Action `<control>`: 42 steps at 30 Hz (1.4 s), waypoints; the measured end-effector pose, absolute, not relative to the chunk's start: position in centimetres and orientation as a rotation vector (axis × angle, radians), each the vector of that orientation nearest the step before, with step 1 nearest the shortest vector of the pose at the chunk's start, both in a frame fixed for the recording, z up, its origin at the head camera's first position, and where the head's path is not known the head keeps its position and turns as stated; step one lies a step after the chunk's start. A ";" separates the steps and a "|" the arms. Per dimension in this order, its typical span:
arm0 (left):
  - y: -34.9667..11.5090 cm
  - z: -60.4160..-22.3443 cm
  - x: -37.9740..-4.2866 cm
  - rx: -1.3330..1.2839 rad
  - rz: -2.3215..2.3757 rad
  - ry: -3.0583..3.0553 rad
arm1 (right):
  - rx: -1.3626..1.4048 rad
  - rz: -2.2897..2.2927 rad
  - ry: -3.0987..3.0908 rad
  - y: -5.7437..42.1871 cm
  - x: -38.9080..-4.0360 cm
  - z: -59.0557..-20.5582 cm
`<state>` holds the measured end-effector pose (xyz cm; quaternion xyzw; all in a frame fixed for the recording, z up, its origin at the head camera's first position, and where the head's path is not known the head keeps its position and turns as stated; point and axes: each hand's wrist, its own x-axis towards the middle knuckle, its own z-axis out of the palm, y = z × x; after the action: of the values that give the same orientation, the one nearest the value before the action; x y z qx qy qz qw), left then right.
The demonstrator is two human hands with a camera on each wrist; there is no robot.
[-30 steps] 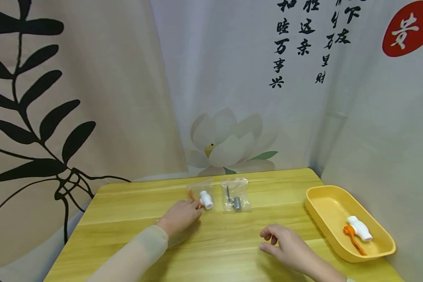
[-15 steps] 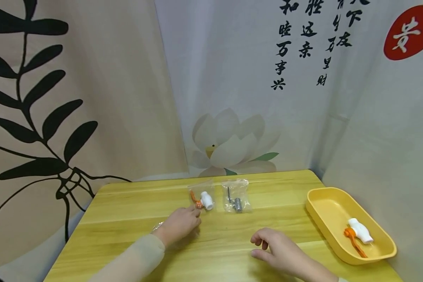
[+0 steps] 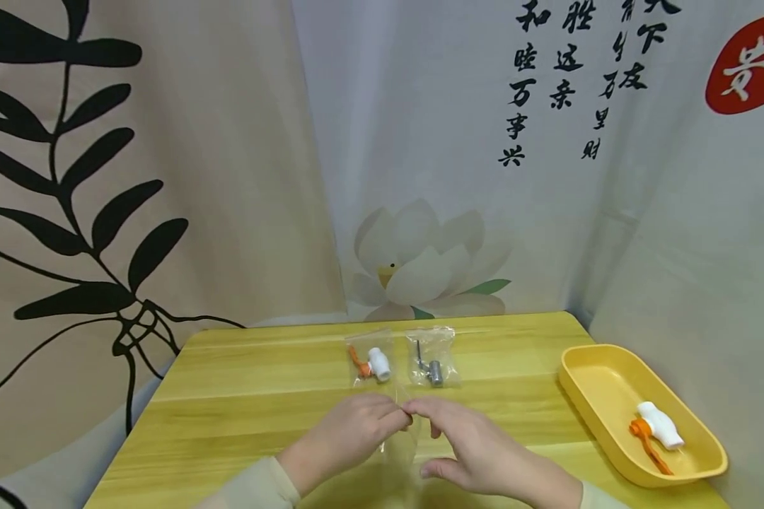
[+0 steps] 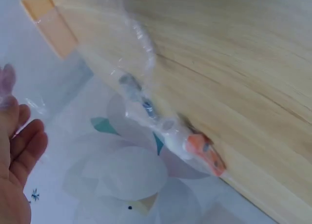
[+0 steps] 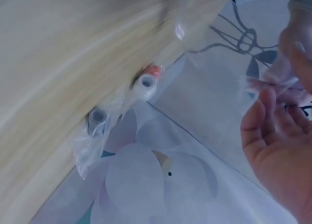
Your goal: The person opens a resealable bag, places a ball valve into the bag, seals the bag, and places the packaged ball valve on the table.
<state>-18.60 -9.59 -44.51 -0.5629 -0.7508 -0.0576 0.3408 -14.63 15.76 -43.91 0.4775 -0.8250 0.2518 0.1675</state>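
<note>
My left hand (image 3: 366, 431) pinches a clear, empty-looking plastic bag (image 3: 397, 452) that hangs in front of me. Fingertips of my right hand (image 3: 484, 452) meet the left fingers at the bag's top, its thumb standing apart below. The clear film (image 4: 141, 39) also crosses the left wrist view. Beyond the hands, a white valve with an orange lever (image 3: 377, 364) lies bagged on the table. Beside it sits a second clear bag with a grey cylindrical fitting and thin dark lever (image 3: 435, 373).
A yellow tray (image 3: 592, 375) stands at the table's right side. Inside it lies an unbagged white valve with an orange lever (image 3: 658, 428). The wooden table (image 3: 242, 403) ends at a printed curtain (image 3: 420, 177) behind.
My left hand has drawn back from beside the bagged valve and lifted the clear bag. My right hand has moved left to meet it. The camera view has shifted slightly.
</note>
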 end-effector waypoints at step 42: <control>-10.9 -44.2 -16.7 -1.496 -0.222 -2.045 | 1.287 0.596 -2.246 22.9 -16.2 -41.2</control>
<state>-16.73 -10.88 -44.23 -0.5620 -0.7683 -0.0836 0.2949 -16.15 22.86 -41.21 0.4702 -0.8208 0.2178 0.2401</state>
